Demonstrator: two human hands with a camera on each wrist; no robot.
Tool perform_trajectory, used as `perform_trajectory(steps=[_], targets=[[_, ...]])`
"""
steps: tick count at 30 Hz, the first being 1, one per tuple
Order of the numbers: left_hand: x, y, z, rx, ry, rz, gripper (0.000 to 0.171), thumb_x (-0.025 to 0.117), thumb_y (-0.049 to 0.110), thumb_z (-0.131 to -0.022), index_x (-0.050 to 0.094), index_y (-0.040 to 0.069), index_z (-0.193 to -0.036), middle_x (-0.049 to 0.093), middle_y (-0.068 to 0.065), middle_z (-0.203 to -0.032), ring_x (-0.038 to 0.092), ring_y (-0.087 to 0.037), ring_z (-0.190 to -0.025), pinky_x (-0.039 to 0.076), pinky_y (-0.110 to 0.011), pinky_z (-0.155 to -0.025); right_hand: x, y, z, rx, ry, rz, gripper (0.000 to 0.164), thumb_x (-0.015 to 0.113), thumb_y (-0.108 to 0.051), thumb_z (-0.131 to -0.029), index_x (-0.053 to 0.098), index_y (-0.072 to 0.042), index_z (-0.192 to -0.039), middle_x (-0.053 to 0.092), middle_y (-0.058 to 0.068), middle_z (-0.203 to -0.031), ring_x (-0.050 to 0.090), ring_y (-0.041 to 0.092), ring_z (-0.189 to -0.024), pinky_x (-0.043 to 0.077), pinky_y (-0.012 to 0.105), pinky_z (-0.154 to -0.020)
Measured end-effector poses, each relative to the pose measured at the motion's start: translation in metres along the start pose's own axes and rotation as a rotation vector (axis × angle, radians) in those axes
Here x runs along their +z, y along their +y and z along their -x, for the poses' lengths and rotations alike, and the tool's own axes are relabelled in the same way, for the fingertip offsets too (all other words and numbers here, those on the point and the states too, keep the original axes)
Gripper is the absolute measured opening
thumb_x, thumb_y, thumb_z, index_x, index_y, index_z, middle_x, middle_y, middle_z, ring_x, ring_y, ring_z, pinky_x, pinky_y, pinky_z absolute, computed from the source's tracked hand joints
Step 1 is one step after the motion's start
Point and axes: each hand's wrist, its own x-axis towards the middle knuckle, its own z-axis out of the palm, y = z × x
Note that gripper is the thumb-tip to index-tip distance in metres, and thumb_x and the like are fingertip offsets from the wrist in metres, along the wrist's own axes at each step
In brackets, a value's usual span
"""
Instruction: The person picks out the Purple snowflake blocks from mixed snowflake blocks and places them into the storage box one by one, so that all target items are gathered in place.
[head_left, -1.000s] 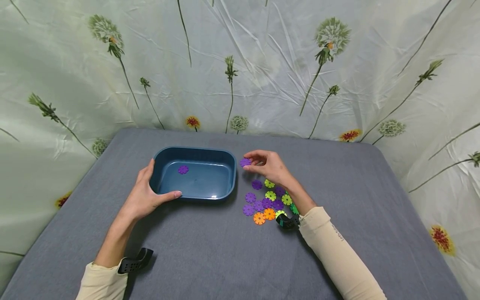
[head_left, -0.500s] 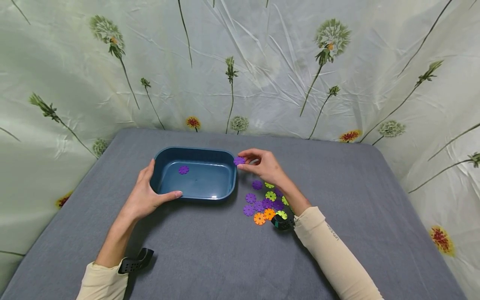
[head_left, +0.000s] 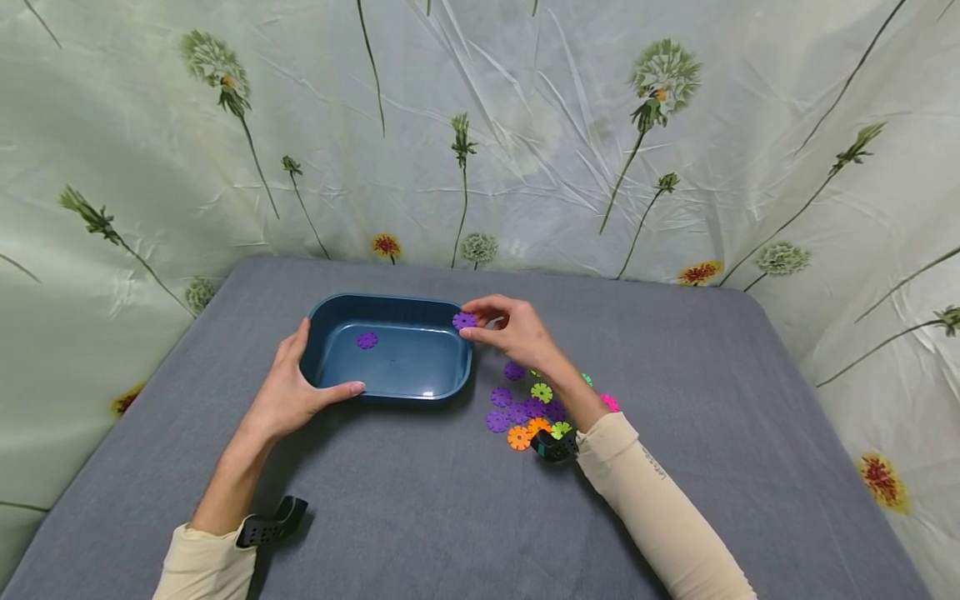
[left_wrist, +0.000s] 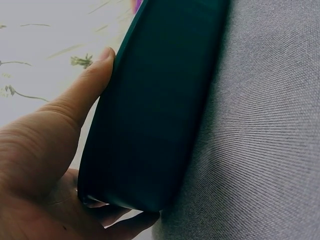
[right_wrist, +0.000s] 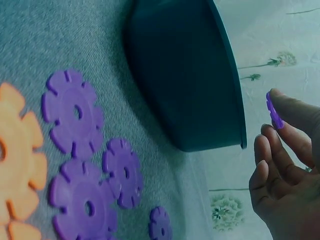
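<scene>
A dark blue rectangular plastic basin (head_left: 390, 388) sits on the grey cloth, with one purple notched disc (head_left: 367, 340) lying on its floor. My left hand (head_left: 288, 392) grips the basin's left end, thumb along the near rim and fingers round the side. Between thumb and fingertips, my right hand (head_left: 517, 333) pinches another purple notched disc (head_left: 464, 321) at the basin's right rim. The right wrist view shows this pinched disc (right_wrist: 274, 110) edge-on, higher than the basin's rim. In the left wrist view the left thumb lies at the rim of the basin wall (left_wrist: 150, 110).
Several loose notched discs lie right of the basin: purple ones (head_left: 501, 397), orange ones (head_left: 519, 437), yellow-green ones (head_left: 541, 392) and a pink one (head_left: 610, 402). The right forearm covers some. A flower-printed curtain (head_left: 525, 167) hangs behind the grey table (head_left: 420, 517).
My right hand has moved left with the purple disc, from beside the basin to its right rim. Pink and green discs now show past the forearm. The left hand stays put.
</scene>
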Motion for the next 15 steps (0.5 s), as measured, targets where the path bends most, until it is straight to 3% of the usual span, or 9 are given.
perform_trajectory(steps=[15], targets=[[0.000, 0.000, 0.000, -0.001, 0.001, 0.008, 0.138, 0.089, 0.052, -0.079, -0.010, 0.013, -0.168, 0.000, -0.029, -0.173, 0.015, -0.057, -0.156, 0.023, -0.077, -0.117, 0.015, -0.009, -0.009, -0.014, -0.040, -0.023, 0.033, 0.082, -0.019, -0.091, 0.075, -0.010, -0.122, 0.076, 0.011, -0.109, 0.067, 0.018, -0.094, 0.054, 0.025, -0.079]])
